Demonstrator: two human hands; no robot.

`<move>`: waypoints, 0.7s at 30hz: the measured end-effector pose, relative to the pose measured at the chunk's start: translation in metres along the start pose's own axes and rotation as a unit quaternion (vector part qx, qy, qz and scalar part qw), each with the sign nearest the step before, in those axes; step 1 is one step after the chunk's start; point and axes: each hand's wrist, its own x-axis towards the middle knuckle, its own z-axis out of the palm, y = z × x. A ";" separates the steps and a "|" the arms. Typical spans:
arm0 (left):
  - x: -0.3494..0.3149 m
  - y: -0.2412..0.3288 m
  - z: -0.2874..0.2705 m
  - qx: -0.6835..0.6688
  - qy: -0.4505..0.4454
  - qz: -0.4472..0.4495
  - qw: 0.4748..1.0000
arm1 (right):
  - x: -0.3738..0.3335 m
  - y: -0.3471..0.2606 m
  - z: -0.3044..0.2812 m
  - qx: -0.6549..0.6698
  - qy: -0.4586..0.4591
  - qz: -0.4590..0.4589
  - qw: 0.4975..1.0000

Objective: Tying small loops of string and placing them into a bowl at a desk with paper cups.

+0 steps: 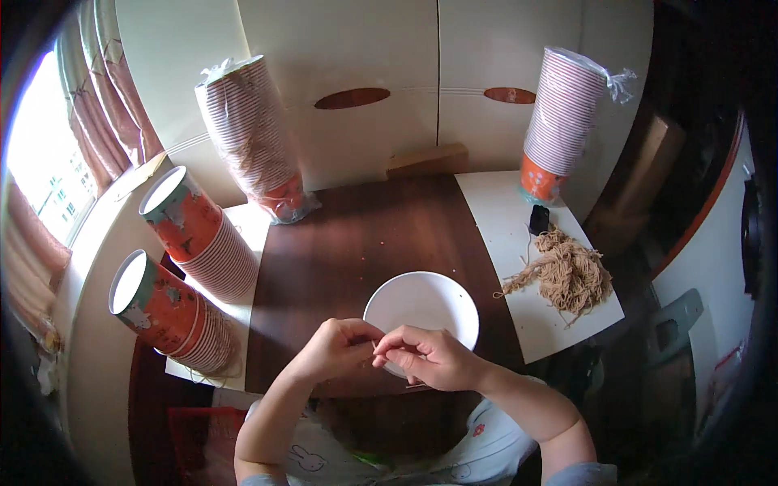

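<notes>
My left hand [344, 350] and my right hand [427, 356] meet over the near rim of a round white open container [433, 293], whose lower part they hide. The fingers of both are closed in a pinch. Between the fingertips shows a short bit of thin tan string [374, 346], mostly covered. Another thin end pokes out below my right hand. On the white board to the right lies a loose heap of tan string [574, 279], with a small black object [539, 219] at its far end.
Two stacks of orange-patterned paper buckets [198, 235] [174, 312] lean at the left. Tall plastic-wrapped stacks stand at the back left [251, 134] and back right [562, 121]. The brown tabletop [340, 251] has tiny crumbs on it. Pale cabinet doors [340, 49] close off the back.
</notes>
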 end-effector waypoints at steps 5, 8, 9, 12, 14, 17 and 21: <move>-0.001 -0.005 -0.009 -0.068 -0.032 0.014 0.997 | 0.006 0.009 -0.001 -0.021 0.068 0.130 0.989; -0.001 0.000 -0.006 -0.102 -0.035 0.016 0.994 | 0.006 0.029 0.000 -0.172 0.056 0.049 0.982; -0.002 0.001 -0.006 -0.125 -0.030 0.025 0.991 | 0.006 0.032 0.002 -0.223 0.059 0.027 0.973; 0.001 -0.005 -0.009 -0.118 -0.013 0.022 0.993 | 0.007 0.032 0.006 -0.263 0.077 0.002 0.962; 0.001 -0.007 -0.010 -0.106 0.002 0.010 0.994 | 0.007 0.028 0.010 -0.252 0.090 -0.003 0.964; 0.000 -0.009 -0.011 -0.107 0.009 0.014 0.994 | 0.002 0.027 0.018 -0.314 0.056 -0.049 0.946; -0.003 -0.010 -0.011 -0.078 0.011 0.051 0.996 | 0.003 0.025 0.019 -0.353 0.031 -0.062 0.933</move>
